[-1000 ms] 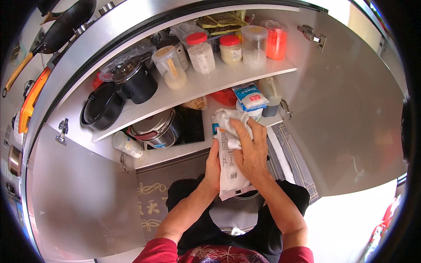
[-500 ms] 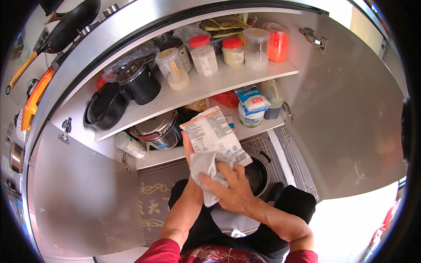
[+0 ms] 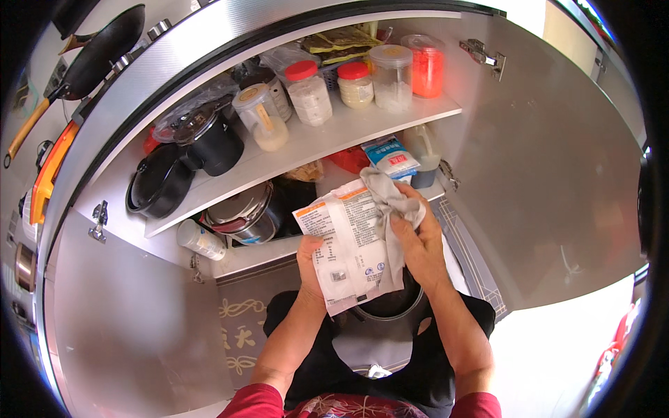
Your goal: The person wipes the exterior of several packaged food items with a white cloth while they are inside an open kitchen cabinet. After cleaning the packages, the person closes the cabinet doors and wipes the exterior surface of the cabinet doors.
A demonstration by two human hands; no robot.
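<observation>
A white printed packet (image 3: 348, 251) with orange marks along its top is held up before the open cabinet. My left hand (image 3: 311, 270) grips its left edge, the thumb lying on the printed face. At the packet's upper right corner, my right hand (image 3: 425, 247) is closed on a crumpled light grey cloth (image 3: 387, 202), which lies against the packet's right side. The right fingertips are partly hidden behind the cloth and packet. Below the packet, a dark pan (image 3: 396, 308) on the floor mat is mostly covered from view.
On the upper shelf (image 3: 313, 136) stand lidded jars (image 3: 309, 97) and black pots (image 3: 210, 139). Lower down are a steel pot (image 3: 244, 216), a tilted white canister (image 3: 201, 240) and a blue-and-white bag (image 3: 391, 159). Cabinet doors (image 3: 550, 167) stand open on both sides.
The packet has turned more upright and come lower and nearer. My right hand and the cloth have moved from its lower part up to its upper right corner. The left hand now shows at the left edge.
</observation>
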